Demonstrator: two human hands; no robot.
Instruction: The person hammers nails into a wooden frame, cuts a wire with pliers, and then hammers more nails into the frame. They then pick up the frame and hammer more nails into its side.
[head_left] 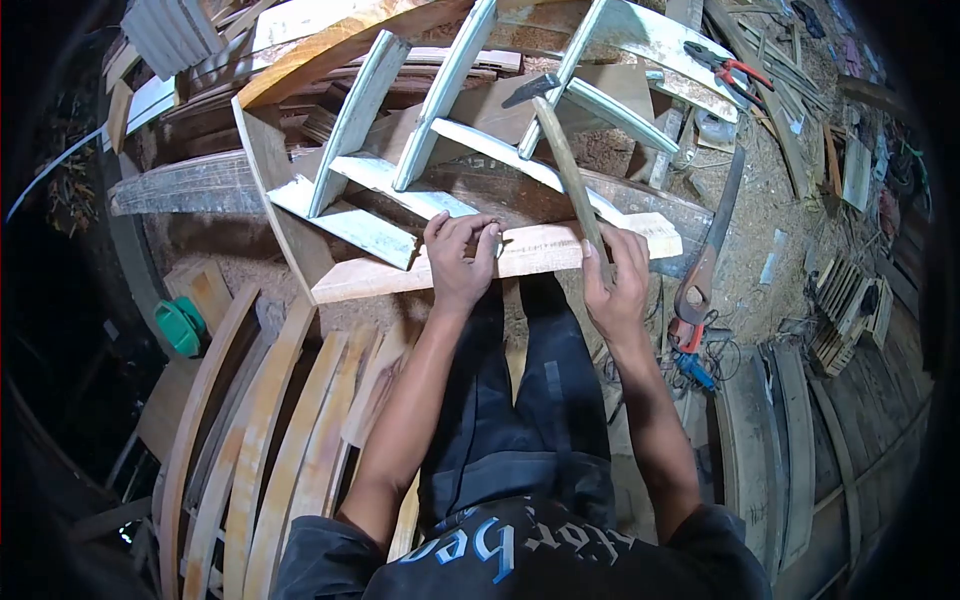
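Note:
A pale wooden board (550, 252) lies crosswise in front of me, along the near side of a frame of whitish slats (445, 100). My left hand (462, 262) rests on the board, thumb and fingers pinched together at its upper edge. Something small may be between the fingertips, but I cannot make it out. Closed around the lower handle of a hammer (568, 165), my right hand (618, 278) sits against the board's right part. The hammer's dark head points away from me, above the slats.
A handsaw (722, 215) lies at the right, near a red and blue tool (690, 358). Red-handled pliers (735, 72) rest on the far-right panel. Curved planks (265, 430) stand at lower left, beside a green plastic object (180, 325). Sawdust covers the floor.

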